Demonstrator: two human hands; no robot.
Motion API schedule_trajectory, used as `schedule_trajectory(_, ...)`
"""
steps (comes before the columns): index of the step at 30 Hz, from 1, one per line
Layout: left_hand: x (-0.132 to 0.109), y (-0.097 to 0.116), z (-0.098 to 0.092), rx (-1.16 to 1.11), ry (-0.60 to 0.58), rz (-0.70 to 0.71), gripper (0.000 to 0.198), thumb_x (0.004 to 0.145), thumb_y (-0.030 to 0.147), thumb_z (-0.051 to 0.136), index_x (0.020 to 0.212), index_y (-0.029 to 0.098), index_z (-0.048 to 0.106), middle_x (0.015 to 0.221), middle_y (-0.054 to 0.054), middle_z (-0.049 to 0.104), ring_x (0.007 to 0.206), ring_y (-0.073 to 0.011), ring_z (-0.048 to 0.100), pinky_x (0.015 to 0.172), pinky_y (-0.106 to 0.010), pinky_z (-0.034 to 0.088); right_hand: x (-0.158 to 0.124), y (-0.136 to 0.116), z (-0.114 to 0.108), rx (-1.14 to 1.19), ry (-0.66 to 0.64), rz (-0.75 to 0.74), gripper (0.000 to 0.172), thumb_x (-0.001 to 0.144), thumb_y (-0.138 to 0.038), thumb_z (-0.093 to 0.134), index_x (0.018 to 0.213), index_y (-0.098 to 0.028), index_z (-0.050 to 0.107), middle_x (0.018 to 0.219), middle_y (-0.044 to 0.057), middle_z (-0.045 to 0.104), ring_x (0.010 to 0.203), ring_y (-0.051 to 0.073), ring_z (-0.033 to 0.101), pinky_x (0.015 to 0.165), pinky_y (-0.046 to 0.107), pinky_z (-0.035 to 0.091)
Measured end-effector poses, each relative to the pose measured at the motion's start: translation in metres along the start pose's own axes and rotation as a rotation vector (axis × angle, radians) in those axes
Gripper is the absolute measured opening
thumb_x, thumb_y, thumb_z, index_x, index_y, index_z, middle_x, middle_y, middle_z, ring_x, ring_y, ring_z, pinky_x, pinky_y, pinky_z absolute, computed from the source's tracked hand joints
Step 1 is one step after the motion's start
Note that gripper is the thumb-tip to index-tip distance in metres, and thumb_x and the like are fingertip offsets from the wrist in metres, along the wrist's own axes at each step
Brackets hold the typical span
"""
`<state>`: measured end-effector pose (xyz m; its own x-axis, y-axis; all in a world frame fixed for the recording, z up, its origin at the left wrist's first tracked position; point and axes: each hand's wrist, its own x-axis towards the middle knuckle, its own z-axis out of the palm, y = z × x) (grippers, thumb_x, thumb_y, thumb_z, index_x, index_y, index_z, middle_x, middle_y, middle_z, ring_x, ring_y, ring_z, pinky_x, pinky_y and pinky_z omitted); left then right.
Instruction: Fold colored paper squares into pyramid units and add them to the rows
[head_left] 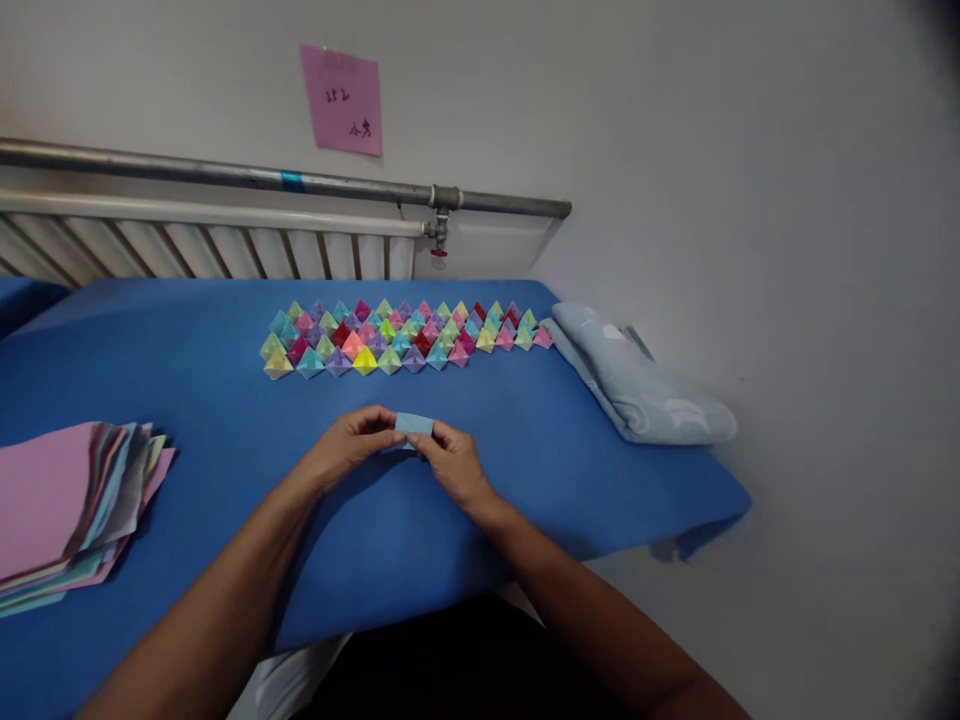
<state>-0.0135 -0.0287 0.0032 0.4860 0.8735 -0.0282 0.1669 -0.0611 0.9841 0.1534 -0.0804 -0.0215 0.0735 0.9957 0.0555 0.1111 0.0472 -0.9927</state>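
Note:
A small light-blue piece of folded paper (415,424) is held up between my two hands, just above the blue cloth. My left hand (358,440) pinches its left edge between thumb and fingers. On the other side, my right hand (452,458) grips the right edge, its thumb at the lower part of the paper. Beyond the hands, several rows of folded paper pieces (365,361) in many colours sit close together on the cloth. Their peaked shapes look alike.
A stack of coloured paper sheets (45,500) lies at the left on the blue-covered surface (225,450). At the right edge rests a folded light-blue blanket (637,385). Behind are a radiator (262,255), a metal pipe (225,176) and a pink note (343,100) on the wall.

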Motion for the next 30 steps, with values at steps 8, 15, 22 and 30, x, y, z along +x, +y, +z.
schedule_trajectory(8,0.002,-0.016,-0.003,0.305,0.002,0.165,0.017,0.076,0.035,0.061,0.073,0.018,0.060,0.064,0.002,0.057,0.059,-0.0124,0.050,0.058,-0.026,0.041,0.006,0.013,-0.006,-0.529,-0.001,-0.426,0.017,0.089,-0.027,0.054,0.077,-0.020,0.064,0.071,-0.001,0.060,0.069,0.013,0.052,0.070,0.027,0.039)
schedule_trajectory(15,0.008,-0.025,0.003,0.656,0.110,0.378,0.008,0.075,0.012,0.057,0.077,0.020,0.058,0.081,-0.002,0.061,0.082,-0.0199,0.056,0.079,-0.034,0.043,0.017,0.008,-0.018,-1.056,-0.097,-0.830,0.012,0.093,-0.023,0.054,0.092,-0.019,0.066,0.088,0.005,0.070,0.080,0.018,0.052,0.076,0.034,0.030)
schedule_trajectory(22,-0.010,-0.027,0.009,0.920,0.117,0.452,0.022,0.078,0.008,0.051,0.094,0.020,0.061,0.099,-0.008,0.064,0.094,-0.0250,0.057,0.083,-0.039,0.042,0.027,0.008,-0.026,-1.250,-0.284,-1.012,0.020,0.099,-0.026,0.048,0.093,-0.019,0.065,0.084,0.004,0.067,0.078,0.018,0.050,0.075,0.036,0.027)
schedule_trajectory(30,-0.033,-0.029,0.010,1.029,0.041,0.462,0.017,0.089,0.015,0.048,0.098,0.020,0.062,0.094,-0.006,0.072,0.085,-0.0228,0.061,0.086,-0.041,0.038,0.009,0.003,-0.035,-1.195,-0.447,-0.848,0.025,0.094,-0.023,0.056,0.117,-0.018,0.060,0.112,0.010,0.067,0.098,0.023,0.051,0.082,0.038,0.030)
